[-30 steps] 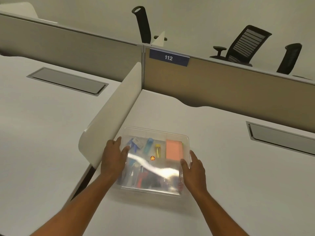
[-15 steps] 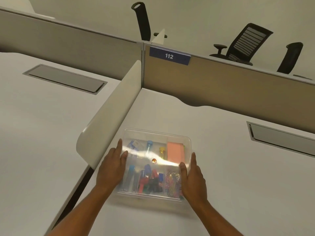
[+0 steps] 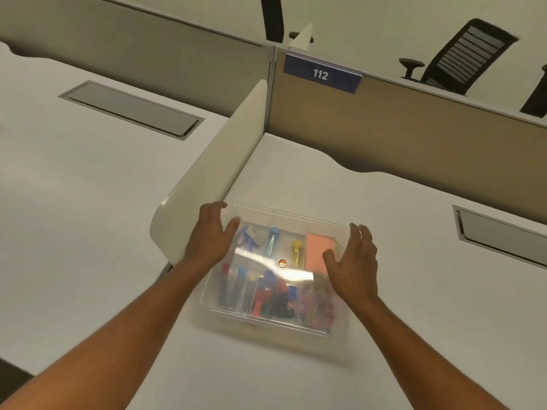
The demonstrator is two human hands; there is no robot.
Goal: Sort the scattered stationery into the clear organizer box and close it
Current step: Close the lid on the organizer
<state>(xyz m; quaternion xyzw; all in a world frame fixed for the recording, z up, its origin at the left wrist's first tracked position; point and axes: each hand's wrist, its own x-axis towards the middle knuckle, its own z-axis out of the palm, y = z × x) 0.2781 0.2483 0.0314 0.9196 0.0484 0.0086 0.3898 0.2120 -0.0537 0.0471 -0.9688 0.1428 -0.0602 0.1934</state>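
The clear organizer box [image 3: 275, 324] sits on the white desk with its clear lid down over it. Through the lid I see a pink sticky-note pad [image 3: 319, 254], blue and yellow tubes, markers, dark clips and coloured paper clips in separate compartments. My left hand [image 3: 211, 235] is at the box's far left corner, fingers spread, thumb on the lid edge. My right hand [image 3: 355, 258] hovers at the right side of the lid with its fingers apart, holding nothing.
A white curved divider [image 3: 207, 184] stands right beside the box's left side. A beige partition with a blue "112" sign [image 3: 321, 74] runs along the back. Grey cable hatches [image 3: 133, 109] [image 3: 503, 235] are set into the desks. Office chairs stand beyond the partition.
Both hands have slid from the box's near sides toward its far end and loosened off the lid. The box stays in place with the lid down.
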